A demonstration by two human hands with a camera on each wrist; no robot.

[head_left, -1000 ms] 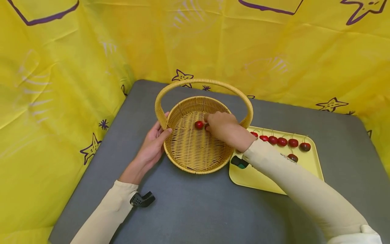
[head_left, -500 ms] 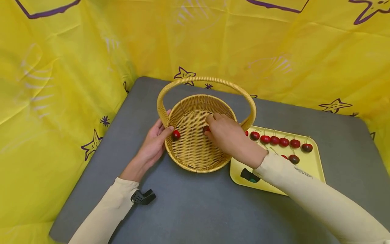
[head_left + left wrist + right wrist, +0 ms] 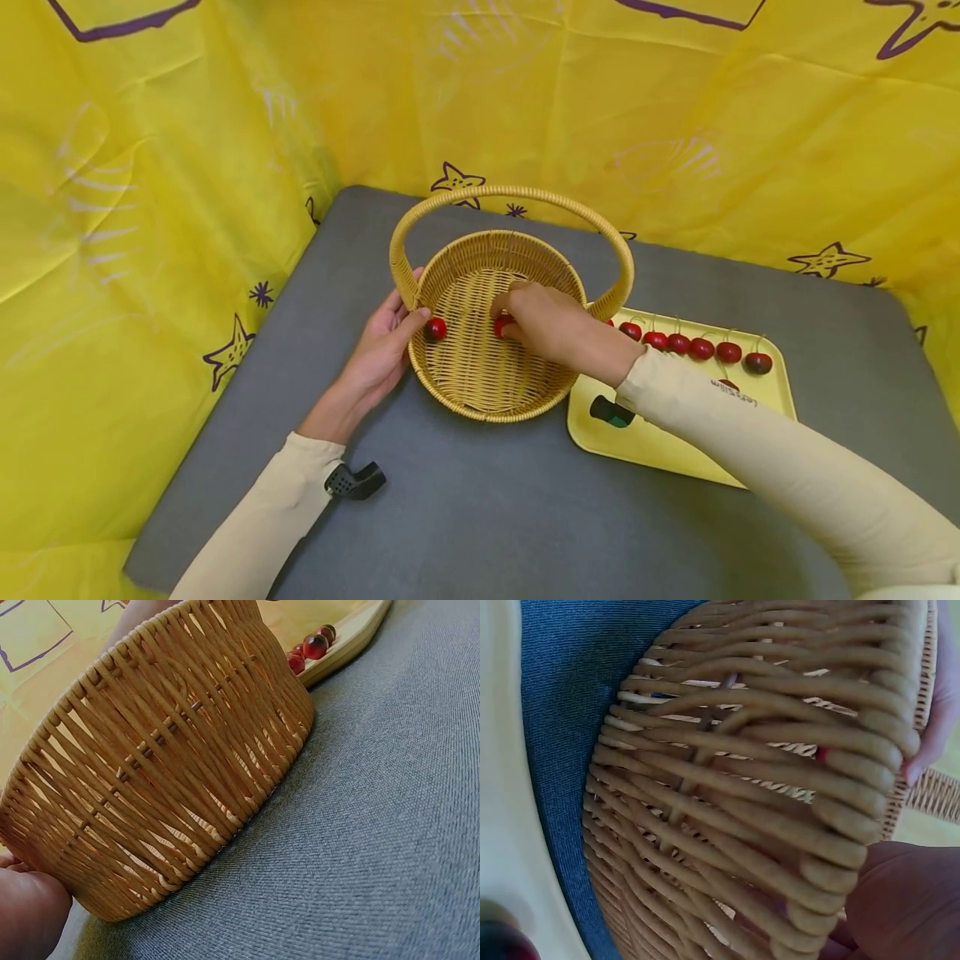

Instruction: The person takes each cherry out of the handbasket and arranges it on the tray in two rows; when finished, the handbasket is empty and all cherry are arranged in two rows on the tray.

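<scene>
A round yellow wicker basket with a tall hooped handle stands on the grey table. My left hand grips its left rim, thumb over the edge and fingers against the outer side. Inside it, my right hand reaches down with curled fingers and pinches a red cherry just above the woven floor. Another cherry lies by the left wall, close to my left thumb. In the right wrist view, the basket wall hides most of that hand's fingers.
A yellow tray lies to the right of the basket, partly under my right forearm. Several stemmed cherries form a row along its far side. A yellow patterned cloth hangs behind the table.
One cherry rolled left to the basket wall beside my left thumb. My right hand stays in the basket, shifting slightly with the other cherry at its fingertips. My left hand keeps its hold.
</scene>
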